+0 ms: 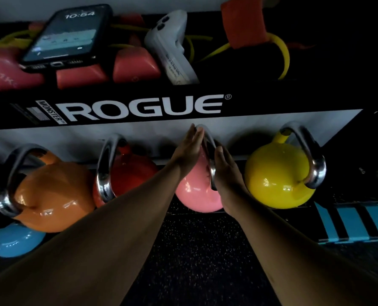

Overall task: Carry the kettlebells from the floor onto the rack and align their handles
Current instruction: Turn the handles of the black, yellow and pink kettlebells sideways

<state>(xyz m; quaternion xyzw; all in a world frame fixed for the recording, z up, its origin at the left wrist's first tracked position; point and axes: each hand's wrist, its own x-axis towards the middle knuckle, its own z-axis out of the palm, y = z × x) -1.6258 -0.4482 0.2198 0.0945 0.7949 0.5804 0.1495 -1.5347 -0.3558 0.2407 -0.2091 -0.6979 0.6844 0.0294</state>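
My left hand (189, 151) is flat, fingers straight and together, pressed against the left side of the steel handle (210, 155) of the pink kettlebell (193, 199). My right hand (226, 171) is just as flat on the other side of that handle, palm inward, so the loop sits sandwiched between my two palms. Neither hand curls around it; nothing is gripped.

The pink kettlebell sits on the rack (139, 127), third in a row. To its left stands a red kettlebell (135, 173), then an orange kettlebell (51, 195); to its right, near but apart, a yellow kettlebell (276, 175). Their steel handles all point up and slightly tilted. A blue kettlebell (13, 241) lies lower at the far left, below the orange one.

Above the row runs the rack's black beam lettered ROGUE. On the upper shelf rest a phone (66, 36) with its screen lit, lying on pink weights (135, 67), a white remote (172, 45) and yellow cords (280, 54). Speckled black floor (196, 261) lies beneath my forearms.
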